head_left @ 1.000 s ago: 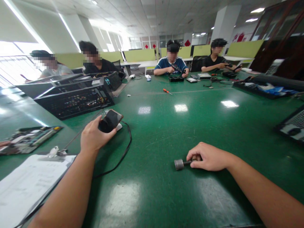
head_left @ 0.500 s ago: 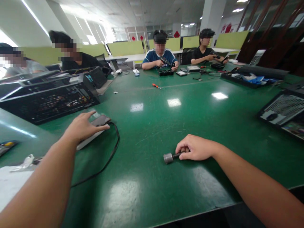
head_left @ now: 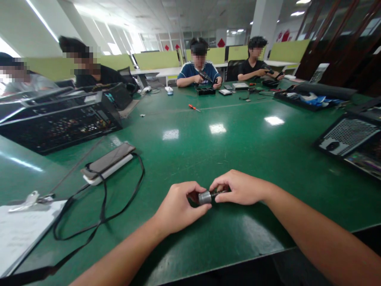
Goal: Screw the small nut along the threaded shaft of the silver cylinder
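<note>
A short silver-grey metal cylinder on a dark thin shaft point(head_left: 204, 197) lies low over the near middle of the table; its exact kind is unclear. My right hand point(head_left: 242, 188) pinches the shaft from the right, hiding the shaft's far end. From the left, my left hand point(head_left: 181, 206) curves round the cylinder, thumb on the near side and fingers on the far side. The two hands are almost touching. To the left sits a flat grey-and-white slab-like device point(head_left: 109, 163) with a black cable point(head_left: 143, 171) looped about it.
A clipboard with paper point(head_left: 25, 226) lies at the left. An open black computer case point(head_left: 68, 123) stands at the left back, another case point(head_left: 351, 139) at the right. Across the green table point(head_left: 238, 151) lies an orange screwdriver point(head_left: 193, 107). Several people sit on the far side.
My left hand has left the slab-like device and come right to the metal cylinder. My right hand keeps its pinch on the shaft and has shifted slightly left.
</note>
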{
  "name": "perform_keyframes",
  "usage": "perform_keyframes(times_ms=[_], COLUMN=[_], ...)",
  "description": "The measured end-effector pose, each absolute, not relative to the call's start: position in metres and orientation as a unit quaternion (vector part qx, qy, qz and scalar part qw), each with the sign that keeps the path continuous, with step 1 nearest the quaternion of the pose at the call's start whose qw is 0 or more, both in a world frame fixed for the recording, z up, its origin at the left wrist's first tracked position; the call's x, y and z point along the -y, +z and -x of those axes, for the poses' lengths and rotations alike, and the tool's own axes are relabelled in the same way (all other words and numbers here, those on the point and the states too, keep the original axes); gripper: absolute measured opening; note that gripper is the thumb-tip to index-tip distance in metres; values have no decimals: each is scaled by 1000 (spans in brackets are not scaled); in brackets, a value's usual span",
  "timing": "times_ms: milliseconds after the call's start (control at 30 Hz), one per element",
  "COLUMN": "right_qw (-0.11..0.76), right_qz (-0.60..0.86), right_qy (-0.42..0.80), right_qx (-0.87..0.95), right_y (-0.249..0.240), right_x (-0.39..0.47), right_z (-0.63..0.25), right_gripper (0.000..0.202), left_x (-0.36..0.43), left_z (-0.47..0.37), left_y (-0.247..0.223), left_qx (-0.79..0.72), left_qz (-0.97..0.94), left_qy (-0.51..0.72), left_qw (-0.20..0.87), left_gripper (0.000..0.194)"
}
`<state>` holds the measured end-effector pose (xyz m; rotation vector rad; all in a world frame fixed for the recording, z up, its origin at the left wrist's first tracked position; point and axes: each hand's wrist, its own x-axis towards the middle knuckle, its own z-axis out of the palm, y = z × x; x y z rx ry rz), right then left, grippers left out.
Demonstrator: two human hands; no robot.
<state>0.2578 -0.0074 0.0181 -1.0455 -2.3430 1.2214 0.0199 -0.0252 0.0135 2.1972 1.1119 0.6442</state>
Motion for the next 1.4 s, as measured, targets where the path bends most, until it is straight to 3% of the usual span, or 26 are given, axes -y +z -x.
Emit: perform_keyframes(times_ms=[100,200,367,567,700,833,1067,1400], right_qw=[161,150,99,134,110,80,131,190], right_qz=[339,310,328,332,315,289,312,361], right_qy=[438,453,402,340,307,333,345,334], right_qx=[817,822,849,870,891,894,875,850], right_y=[19,16,14,16,14,13,12,14], right_x=[21,26,25,31,32,32,34,30], right_z=[-255,-259,-262,-253,-251,-251,-245,-244], right_gripper=[49,76,39,13,10,24,10,11], left_x=[36,39,38,38,38,40,39,33], left_z=[-12,-9,-13,-10,-8,-9,-10,-10], left_y=[2,-8,-9,-7,-7,-8,-8,-6], left_qx=[-351,-249,-225,-298,-296,-271,-258,-284], left_qz=[-851,-875,-865,-846,-862,-876,-874,-853], left_qy=[302,315,329,323,270,246,263,333], left_qw=[248,271,304,302,310,314,316,283], left_gripper=[14,14,21,24,29,22,18,14])
